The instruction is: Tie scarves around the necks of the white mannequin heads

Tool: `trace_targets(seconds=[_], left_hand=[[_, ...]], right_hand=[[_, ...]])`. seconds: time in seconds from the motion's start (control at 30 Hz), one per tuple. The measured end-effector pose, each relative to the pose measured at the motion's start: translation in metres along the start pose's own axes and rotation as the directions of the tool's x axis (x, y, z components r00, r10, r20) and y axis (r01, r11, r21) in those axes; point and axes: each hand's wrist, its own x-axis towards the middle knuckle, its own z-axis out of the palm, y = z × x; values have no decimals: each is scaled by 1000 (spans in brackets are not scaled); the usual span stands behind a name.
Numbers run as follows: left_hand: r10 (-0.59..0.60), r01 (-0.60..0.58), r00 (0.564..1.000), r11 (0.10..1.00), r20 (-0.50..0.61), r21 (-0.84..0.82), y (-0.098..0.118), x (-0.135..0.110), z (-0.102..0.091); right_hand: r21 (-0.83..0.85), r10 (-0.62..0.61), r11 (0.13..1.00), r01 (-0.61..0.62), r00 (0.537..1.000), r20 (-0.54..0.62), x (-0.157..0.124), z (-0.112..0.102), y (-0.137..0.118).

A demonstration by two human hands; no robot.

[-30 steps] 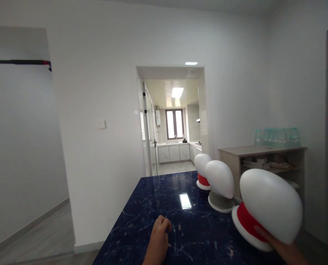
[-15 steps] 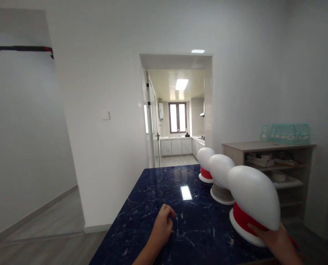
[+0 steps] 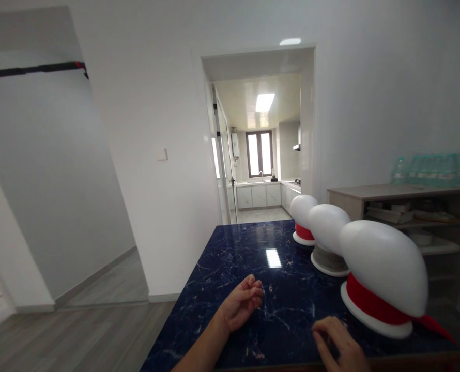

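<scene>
Resting on the dark marble table, left hand lay loosely curled, empty; right hand open, just beside the nearest white mannequin head.

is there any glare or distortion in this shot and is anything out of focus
Head view: a bright square glare patch sits on the glossy dark blue table, mirroring the ceiling light; wide-angle distortion tilts the walls and doorway; the left hand, right hand and nearest white head form look slightly soft.
</scene>
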Motion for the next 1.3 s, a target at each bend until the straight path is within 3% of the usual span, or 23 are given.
trace_targets(seconds=[0.1, 0.2, 0.4, 0.6, 1.07, 1.3], left_hand=[[8, -8, 1000, 1000, -3, -13, -1, 0, -1], [14, -14, 1000, 1000, -11, -6, -1, 0, -1], [22, -18, 999, 992, -33, 121, -3, 4, 1], [42, -42, 999, 976, 8, 213, -5, 5, 3], [58, -63, 998, 949, 24, 310, -8, 7, 5], [66, -69, 998, 920, 21, 386, -10, 8, 2]], right_hand=[[154, 72, 984, -93, 988, 136, 42, 32, -39], [281, 132, 943, -177, 977, 170, 74, 58, -59], [461, 256, 831, -312, 950, 180, 95, 93, -75], [475, 317, 809, -345, 938, 142, 93, 102, -78], [547, 389, 717, -433, 899, 202, 90, 111, -68], [528, 405, 724, -443, 893, 194, 88, 114, -65]])
